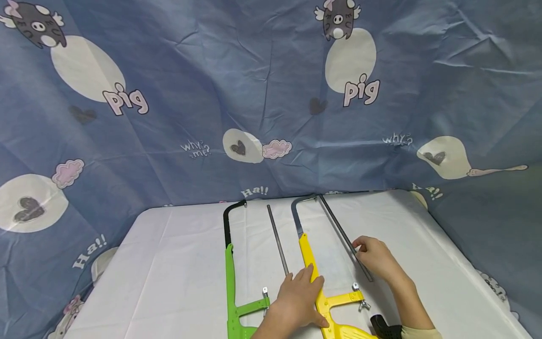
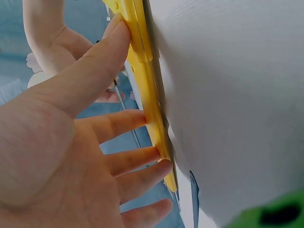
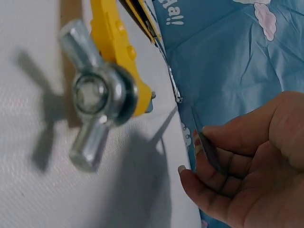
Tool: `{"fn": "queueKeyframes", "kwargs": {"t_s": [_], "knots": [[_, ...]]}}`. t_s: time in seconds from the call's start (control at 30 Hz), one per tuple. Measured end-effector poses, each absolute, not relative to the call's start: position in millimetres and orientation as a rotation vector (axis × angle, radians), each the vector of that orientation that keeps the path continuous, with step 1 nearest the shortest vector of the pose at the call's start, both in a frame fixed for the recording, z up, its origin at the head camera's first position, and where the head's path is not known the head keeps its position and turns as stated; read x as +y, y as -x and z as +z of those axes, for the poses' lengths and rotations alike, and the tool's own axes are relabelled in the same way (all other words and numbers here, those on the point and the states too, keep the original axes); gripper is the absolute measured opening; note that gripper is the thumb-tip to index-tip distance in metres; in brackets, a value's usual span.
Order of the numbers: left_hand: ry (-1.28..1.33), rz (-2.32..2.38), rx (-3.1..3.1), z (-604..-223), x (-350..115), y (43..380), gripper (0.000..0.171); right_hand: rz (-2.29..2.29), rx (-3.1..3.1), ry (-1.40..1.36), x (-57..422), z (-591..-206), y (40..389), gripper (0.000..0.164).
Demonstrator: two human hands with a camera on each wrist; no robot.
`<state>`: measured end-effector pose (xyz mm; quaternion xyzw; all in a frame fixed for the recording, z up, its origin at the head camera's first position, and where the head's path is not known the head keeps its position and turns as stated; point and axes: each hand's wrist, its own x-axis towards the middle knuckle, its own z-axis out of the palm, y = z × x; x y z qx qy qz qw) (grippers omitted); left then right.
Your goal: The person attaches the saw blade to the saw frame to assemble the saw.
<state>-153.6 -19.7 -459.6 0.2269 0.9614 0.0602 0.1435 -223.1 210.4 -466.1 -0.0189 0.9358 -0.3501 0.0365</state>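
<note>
My right hand (image 1: 376, 256) pinches a grey hacksaw blade (image 1: 338, 227) near its lower end, thumb against fingers; in the right wrist view the blade (image 3: 209, 152) appears as a thin dark strip. My left hand (image 1: 298, 299) rests on the yellow hacksaw frame (image 1: 310, 254), with fingers spread and nearly straight. In the left wrist view, its thumb and several fingertips touch the yellow frame (image 2: 154, 104). A bolt with a wing nut (image 1: 364, 306) sits at the yellow frame's short arm. The left hand hides part of that frame.
A green hacksaw frame (image 1: 230, 282) lies left of the left hand. Between the two frames is another grey blade (image 1: 277, 238), its lower end at the left fingers. White cloth (image 1: 178, 273) covers the table, and a blue printed curtain (image 1: 271, 94) hangs behind.
</note>
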Motion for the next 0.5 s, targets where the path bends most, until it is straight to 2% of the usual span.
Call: {"fn": "queueKeyframes", "kwargs": {"t_s": [0.5], "knots": [[-0.645, 0.194, 2.771, -459.1, -19.4, 155.8, 0.093, -1.138, 2.804, 0.050, 202.8, -475.8, 226.4, 0.026]]}}
